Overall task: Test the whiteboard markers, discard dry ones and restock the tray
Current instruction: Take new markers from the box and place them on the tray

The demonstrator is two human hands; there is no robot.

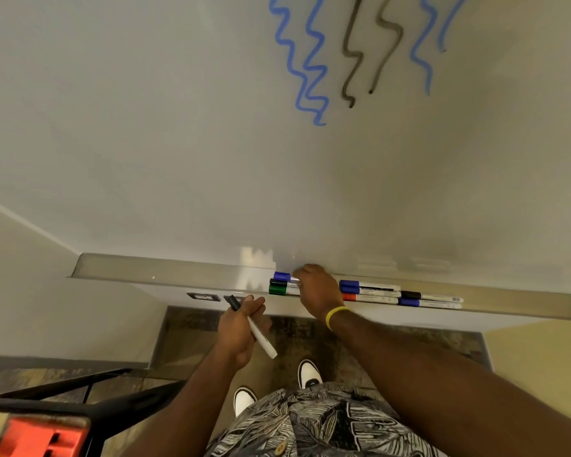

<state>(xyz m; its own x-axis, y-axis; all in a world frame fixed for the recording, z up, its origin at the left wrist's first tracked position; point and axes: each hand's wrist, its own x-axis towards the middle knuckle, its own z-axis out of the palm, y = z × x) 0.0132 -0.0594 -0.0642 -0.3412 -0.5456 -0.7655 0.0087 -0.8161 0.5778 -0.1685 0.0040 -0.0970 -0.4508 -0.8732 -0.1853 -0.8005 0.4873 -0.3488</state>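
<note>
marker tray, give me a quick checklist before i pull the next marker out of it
1. Left hand already holds a black-capped marker: ok, but that hand is not free.
2. Right hand on the tray's left cluster, at the blue-capped marker: ok.
3. Grip closed on that marker: cannot tell, fingers cover it.
4. Neighbours, the black-capped and green-capped marker, lie tight against it and may roll: not ok.
5. Free board space to test on, left of the squiggles: ok.
6. Bin for dry ones in view: not ok.
</note>
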